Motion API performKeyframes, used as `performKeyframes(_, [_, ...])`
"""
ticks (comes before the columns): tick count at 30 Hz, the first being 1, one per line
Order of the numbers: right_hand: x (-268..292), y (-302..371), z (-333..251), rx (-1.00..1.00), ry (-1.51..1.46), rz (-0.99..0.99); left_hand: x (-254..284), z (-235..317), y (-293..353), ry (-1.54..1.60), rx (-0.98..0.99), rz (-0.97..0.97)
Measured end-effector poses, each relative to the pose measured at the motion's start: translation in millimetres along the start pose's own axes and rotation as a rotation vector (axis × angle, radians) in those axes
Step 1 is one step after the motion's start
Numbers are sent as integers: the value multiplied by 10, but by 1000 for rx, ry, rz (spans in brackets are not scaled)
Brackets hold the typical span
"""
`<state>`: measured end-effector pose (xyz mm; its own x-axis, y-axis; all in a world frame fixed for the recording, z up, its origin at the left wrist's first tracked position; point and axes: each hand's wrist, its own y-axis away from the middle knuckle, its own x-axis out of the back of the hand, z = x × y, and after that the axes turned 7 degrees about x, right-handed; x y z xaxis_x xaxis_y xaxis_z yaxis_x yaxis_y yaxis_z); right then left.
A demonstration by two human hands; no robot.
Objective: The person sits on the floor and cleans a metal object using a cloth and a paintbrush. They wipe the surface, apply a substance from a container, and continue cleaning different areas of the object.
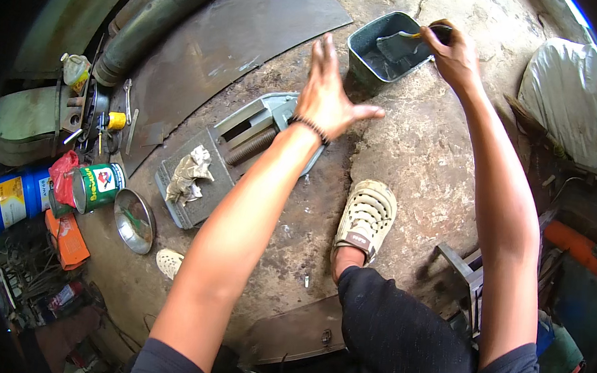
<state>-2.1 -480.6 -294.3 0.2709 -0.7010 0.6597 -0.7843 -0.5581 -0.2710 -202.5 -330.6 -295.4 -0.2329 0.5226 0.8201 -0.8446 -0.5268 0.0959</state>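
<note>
A brush (398,47) is gripped by the right hand (450,54) at the tub (366,43); the left hand (328,99) is spread, empty; brushing seems unfinished.

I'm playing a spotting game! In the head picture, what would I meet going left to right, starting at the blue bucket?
Blue bucket, green can, metal bowl, crumpled pale wad, left hand, right hand holding a brush, silvery sheet.
</note>
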Motion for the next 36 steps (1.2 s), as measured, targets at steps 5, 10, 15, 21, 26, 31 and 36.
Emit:
performKeyframes(5, [201,160,179,57,-69,43,-482,245,-547,-56,-4,-27])
performKeyframes(10, [327,139,276,-54,-187,33,-548,342,-695,-133,-92,45])
performKeyframes(15, [681,199,268,-71,-153,27,-400,435,-429,-192,-248,-53])
performKeyframes(21, [1149,634,392,-111,-96,38,-347,561,-84,-211,-387,-197])
performKeyframes(26, [1234,903,441,-94,-71,83,-367,583,14,-192,-471,-199])
performKeyframes(31, [1304,952,316,-18,-4,31,-354,583,-2,-219,-471,-255])
performKeyframes(36, [1444,941,195,0,83,39,-347,582,-24,-207,-464,-239])
